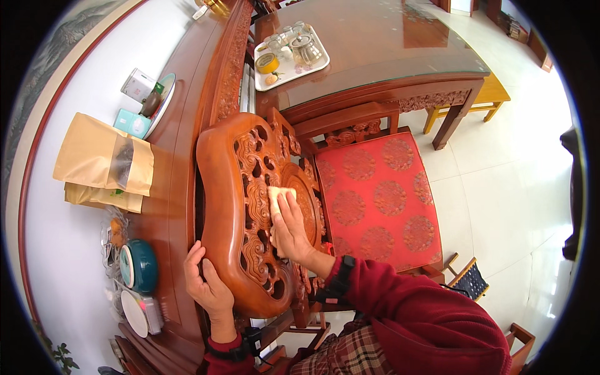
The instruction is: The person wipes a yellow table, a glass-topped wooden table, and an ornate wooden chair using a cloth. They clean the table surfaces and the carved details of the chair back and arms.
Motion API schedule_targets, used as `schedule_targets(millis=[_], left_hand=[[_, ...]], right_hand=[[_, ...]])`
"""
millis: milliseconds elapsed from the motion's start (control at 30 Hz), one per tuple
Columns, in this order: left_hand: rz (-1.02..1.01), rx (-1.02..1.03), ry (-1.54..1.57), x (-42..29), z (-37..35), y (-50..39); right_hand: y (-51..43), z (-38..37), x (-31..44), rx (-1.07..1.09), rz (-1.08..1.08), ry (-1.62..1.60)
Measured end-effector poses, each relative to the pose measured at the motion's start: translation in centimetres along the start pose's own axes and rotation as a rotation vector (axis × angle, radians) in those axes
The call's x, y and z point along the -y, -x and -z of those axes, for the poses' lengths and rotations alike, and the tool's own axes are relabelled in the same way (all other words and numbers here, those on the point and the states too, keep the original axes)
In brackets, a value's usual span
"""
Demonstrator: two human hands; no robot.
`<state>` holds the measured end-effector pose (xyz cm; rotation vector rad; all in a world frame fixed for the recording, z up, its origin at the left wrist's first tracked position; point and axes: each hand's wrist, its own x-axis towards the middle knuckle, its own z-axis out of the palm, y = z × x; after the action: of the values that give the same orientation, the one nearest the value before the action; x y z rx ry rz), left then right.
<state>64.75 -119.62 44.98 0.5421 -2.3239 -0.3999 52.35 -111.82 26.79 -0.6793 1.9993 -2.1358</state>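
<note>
A carved wooden chair back (218,187) with openwork scrolls stands before me, its top rail beside a long wooden cabinet. My right hand (293,232) presses a folded pale yellow cloth (276,193) against the carving, next to the round carved panel (304,201); the fingers lie over the cloth. My left hand (208,281) rests at the near outer edge of the top rail, its fingers apart and the thumb by the wood; it holds nothing. The chair's red seat cushion (370,201), with round patterns, lies to the right of the back.
On the cabinet (173,253) are paper pouches (93,150), a teal bowl (143,266), tins and a plate. A glass-topped table (365,42) bears a white tray (311,70) with a glass teapot and several glasses. A yellow stool (492,89) and a small folding stool (470,279) stand at right.
</note>
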Motion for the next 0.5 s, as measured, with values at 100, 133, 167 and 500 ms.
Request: schedule_targets(millis=[100,133,167,500], left_hand=[[0.009,0.001,-0.008,-0.2,0.0,-0.1],[0.012,0.005,-0.010,-0.2,-0.1,-0.1],[0.025,0.008,-0.011,-0.3,-0.1,-0.1],[0.084,0.035,-0.050,-1.1,0.1,-0.4]], right_hand=[[-3.3,-0.1,-1.2,-0.017,0.008,0.015],[-4.5,-0.2,-2.0,-0.035,0.005,-0.015],[-6.1,-0.4,-3.1,-0.034,-0.020,0.006],[-11.8,-1.1,-14.2,-0.104,-0.383,0.067]])
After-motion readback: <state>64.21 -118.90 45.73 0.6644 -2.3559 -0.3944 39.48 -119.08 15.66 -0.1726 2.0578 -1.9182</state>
